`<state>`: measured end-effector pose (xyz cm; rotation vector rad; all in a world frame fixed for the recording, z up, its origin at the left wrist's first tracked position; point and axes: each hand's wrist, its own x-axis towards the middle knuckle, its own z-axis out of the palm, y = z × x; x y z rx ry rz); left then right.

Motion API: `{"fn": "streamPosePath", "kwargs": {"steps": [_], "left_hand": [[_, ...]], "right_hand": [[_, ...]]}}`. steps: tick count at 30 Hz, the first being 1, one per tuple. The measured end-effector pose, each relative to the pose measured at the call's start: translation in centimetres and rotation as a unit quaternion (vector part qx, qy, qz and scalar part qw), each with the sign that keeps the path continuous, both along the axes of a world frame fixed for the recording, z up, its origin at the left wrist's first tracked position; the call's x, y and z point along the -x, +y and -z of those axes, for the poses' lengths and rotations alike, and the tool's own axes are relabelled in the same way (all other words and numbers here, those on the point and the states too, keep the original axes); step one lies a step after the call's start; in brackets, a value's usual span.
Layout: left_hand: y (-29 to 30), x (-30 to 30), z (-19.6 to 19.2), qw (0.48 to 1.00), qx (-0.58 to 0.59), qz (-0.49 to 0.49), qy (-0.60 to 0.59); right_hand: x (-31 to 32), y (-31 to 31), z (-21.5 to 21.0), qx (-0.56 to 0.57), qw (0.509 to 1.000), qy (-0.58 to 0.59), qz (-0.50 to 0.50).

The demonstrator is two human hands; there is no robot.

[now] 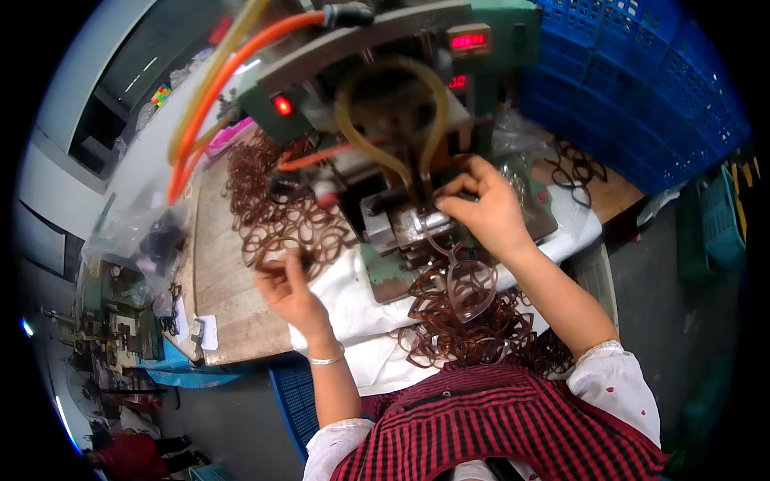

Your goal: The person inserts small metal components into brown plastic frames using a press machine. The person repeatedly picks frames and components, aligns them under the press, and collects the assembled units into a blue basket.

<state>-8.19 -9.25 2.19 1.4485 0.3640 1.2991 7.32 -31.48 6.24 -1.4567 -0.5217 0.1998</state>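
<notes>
My right hand [488, 207] is at the metal fixture [401, 227] of a green bench machine [281, 127]. Its thumb and fingers are bent close together, and what they grip is hidden. A translucent brown eyeglass frame [473, 290] hangs from the fixture just below this hand, its lens rims toward me. To the left, my left hand [290, 298] touches the near edge of a pile of brown eyeglass frames [305, 228], its fingers curled on one rim there. Another heap of frames [433, 333] lies in front of the machine, close to my apron.
An orange air hose [192, 148] and a yellowish looped tube [346, 120] hang about the machine. Blue plastic crates [618, 88] stand at the right, near a few loose frames [579, 170]. White cloth [345, 301] covers part of the wooden table [220, 309]. A plastic bag [132, 232] sits at the left.
</notes>
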Motion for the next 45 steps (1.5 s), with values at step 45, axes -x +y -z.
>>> {"fn": "streamPosePath", "kwargs": {"steps": [45], "left_hand": [[-8.0, -2.3, -3.7, 0.812, -0.534, 0.230, 0.047]], "right_hand": [[-5.4, -6.7, 8.5, 0.275, 0.901, -0.213, 0.259]]}}
